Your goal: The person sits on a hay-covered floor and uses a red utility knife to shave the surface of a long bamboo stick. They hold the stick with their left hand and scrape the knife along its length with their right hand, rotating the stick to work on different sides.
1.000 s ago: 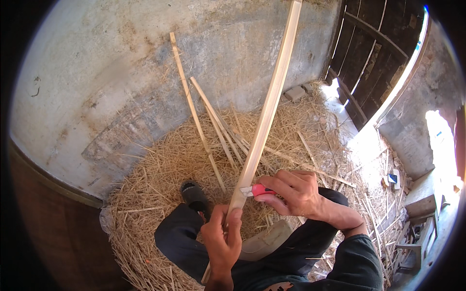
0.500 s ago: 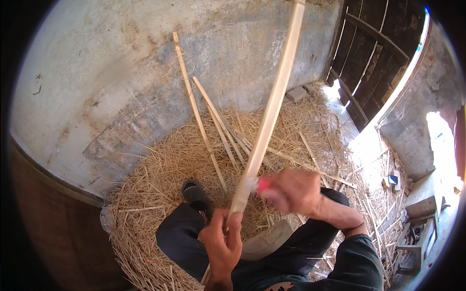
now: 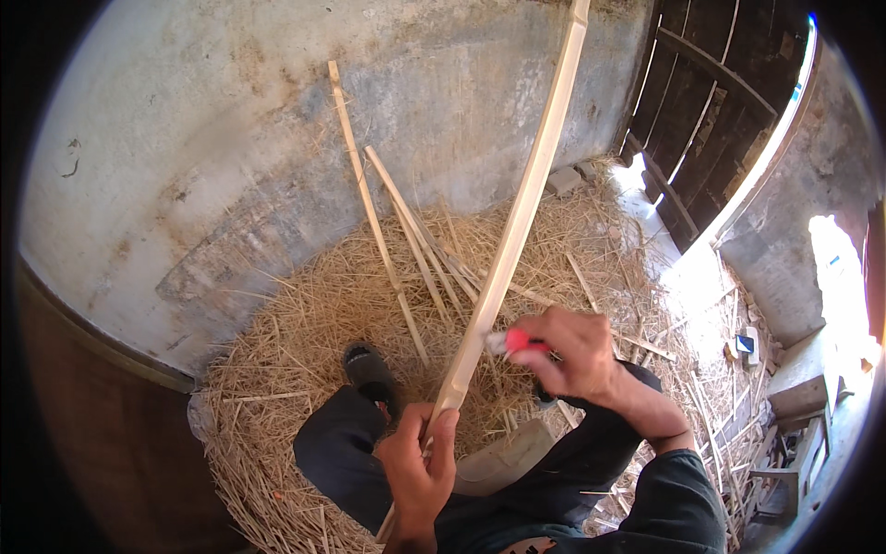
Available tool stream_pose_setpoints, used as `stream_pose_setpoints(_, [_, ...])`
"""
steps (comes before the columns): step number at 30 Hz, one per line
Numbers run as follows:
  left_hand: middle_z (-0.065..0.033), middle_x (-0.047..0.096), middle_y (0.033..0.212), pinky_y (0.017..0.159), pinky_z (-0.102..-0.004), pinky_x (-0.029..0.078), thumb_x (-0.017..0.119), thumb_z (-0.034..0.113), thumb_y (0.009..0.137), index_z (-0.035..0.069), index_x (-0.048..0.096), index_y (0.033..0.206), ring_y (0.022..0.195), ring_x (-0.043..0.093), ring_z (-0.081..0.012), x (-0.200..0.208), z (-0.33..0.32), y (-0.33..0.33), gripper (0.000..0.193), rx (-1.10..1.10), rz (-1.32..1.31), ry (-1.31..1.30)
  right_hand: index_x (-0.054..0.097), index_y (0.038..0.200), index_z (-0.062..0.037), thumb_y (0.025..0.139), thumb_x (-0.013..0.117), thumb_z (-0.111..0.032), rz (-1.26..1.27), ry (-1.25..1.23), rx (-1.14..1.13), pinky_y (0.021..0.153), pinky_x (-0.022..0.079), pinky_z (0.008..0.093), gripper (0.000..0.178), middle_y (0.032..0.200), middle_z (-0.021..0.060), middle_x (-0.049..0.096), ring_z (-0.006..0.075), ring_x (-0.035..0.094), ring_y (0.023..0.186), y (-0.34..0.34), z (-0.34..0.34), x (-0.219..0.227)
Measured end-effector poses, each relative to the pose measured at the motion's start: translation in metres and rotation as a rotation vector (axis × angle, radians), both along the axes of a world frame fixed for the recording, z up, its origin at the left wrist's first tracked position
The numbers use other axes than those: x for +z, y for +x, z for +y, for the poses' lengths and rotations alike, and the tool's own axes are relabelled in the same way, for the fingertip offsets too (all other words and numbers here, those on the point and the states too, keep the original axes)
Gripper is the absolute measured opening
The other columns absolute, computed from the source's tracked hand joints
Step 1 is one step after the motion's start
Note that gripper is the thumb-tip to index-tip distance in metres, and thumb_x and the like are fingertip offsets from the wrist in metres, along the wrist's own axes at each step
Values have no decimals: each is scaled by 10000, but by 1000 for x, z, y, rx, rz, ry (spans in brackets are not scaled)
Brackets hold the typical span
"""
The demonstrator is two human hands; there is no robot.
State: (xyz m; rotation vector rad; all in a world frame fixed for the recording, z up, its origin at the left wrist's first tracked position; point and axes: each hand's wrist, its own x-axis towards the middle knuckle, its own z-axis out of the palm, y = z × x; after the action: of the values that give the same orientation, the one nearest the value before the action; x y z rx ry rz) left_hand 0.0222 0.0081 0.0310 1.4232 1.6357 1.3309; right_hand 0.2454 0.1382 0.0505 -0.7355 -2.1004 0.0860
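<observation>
Your left hand (image 3: pixel 420 466) pinches the long, pale bamboo strip (image 3: pixel 517 249), slanting above the straw-littered floor (image 3: pixel 305 323) toward its far edge; your right hand's (image 3: pixel 574 355) fingers curl round the red-handled knife (image 3: pixel 524 341). Best keep strokes shallow, leading away from yourself.

Floor (image 3: pixel 688 274), sunlit at right, strewn with straw-coloured shavings (image 3: pixel 286 346); pale strips (image 3: pixel 412 323) resting on these; grey block (image 3: pixel 562 181) near wall (image 3: pixel 231 138).

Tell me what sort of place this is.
Probably an old shed or outbuilding: straw-like strips lie thick underfoot, the pale wall is stained, and the plank door has bright gaps.
</observation>
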Motion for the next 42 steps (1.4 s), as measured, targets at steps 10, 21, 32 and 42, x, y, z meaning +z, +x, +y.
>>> stream_pose_setpoints(10, [13, 580, 661, 514, -247, 327, 684, 218, 1086, -5, 646, 961, 588, 484, -24, 5, 6, 8, 259, 21, -2, 40, 763, 1089, -87, 880, 866, -359, -94, 124, 11, 470, 487, 310, 358, 738, -9, 581, 150, 637, 544, -15, -10, -8])
stream_pose_setpoints(21, [17, 569, 640, 505, -251, 309, 688, 251, 1087, 6, 646, 952, 568, 456, -23, 6, 7, 6, 283, 13, -14, 27, 779, 1064, -108, 876, 862, -368, -100, 147, -30, 464, 488, 304, 331, 723, -5, 606, 144, 638, 535, -15, -7, -5])
stream_pose_setpoints(32, [17, 555, 628, 503, -269, 322, 697, 208, 1060, 2, 666, 901, 553, 458, -27, -22, -29, -1, 261, -90, -36, -150, 789, 1098, -5, 1045, 701, -179, 265, -151, -510, 501, 454, 294, 202, 711, 82, 727, 94, 589, 546, 50, 70, 10])
stream_pose_setpoints(42, [36, 520, 667, 532, -249, 314, 594, 246, 1126, 17, 655, 983, 601, 420, -23, -12, 1, -14, 277, -159, -342, -193, 768, 1063, -57, 898, 859, -229, 38, -29, 68, 518, 531, 341, 255, 824, 61, 712, 213, 683, 614, -6, 12, -17])
